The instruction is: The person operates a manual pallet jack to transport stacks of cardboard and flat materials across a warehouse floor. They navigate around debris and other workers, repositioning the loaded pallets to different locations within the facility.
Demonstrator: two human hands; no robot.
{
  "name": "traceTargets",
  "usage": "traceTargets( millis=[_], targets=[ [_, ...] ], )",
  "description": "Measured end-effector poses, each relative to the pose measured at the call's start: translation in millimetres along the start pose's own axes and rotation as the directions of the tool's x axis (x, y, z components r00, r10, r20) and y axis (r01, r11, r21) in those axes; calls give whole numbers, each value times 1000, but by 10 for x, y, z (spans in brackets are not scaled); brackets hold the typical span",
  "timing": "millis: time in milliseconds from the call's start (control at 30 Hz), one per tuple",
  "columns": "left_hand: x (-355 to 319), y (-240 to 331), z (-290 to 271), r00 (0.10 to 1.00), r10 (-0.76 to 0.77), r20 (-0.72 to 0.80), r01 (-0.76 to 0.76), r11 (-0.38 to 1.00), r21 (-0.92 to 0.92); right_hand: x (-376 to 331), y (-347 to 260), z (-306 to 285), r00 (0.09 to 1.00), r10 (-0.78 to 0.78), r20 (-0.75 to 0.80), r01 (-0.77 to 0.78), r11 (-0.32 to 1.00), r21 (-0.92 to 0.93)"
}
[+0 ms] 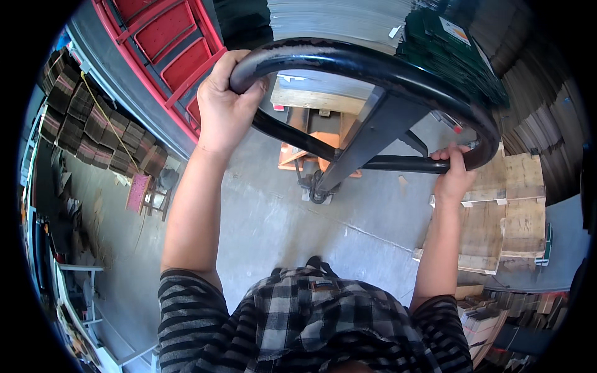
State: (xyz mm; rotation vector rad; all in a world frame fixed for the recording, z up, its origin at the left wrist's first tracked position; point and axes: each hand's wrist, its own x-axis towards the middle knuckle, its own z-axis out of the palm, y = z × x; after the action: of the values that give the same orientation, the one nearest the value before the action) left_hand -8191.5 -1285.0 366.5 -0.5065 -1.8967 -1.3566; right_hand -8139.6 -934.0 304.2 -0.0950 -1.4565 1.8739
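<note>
This looks like a warehouse or packing depot: a bare concrete floor point(280, 217), wooden pallets point(497, 211) at three o'clock, bundles of flattened brown cardboard point(93, 124) at nine o'clock, a red metal frame point(168, 37) at eleven, and what may be stacked sheets point(336, 22) at twelve.

Two hands point(227, 102); one black loop handle point(385, 68); two wooden pallets point(497, 211).

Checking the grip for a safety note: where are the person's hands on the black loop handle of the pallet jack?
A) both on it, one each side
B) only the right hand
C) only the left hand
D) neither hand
A: the left hand wraps the upper left of the black loop handle, and the right hand grips its lower right bar.
</note>
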Motion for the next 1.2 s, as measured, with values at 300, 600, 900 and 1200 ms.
traceTargets(
  millis=[300,600,900,1200],
  targets=[
    [258,-71,25,999,34,14,-35,997,66,20,-69,221,984,55,-168,-56,998,-3],
    [242,-25,-43,999,47,-5,-46,995,88,-67,-131,311,916,81,-394,-88,996,0],
    [-296,412,-493,992,-9,122,8,1000,8,-855,-485,86,903,79,-422,-88,996,-2],
    [-1016,862,-945,989,23,148,-27,999,25,-1703,-828,-284,902,74,-425,-95,995,-27]
  ],
)
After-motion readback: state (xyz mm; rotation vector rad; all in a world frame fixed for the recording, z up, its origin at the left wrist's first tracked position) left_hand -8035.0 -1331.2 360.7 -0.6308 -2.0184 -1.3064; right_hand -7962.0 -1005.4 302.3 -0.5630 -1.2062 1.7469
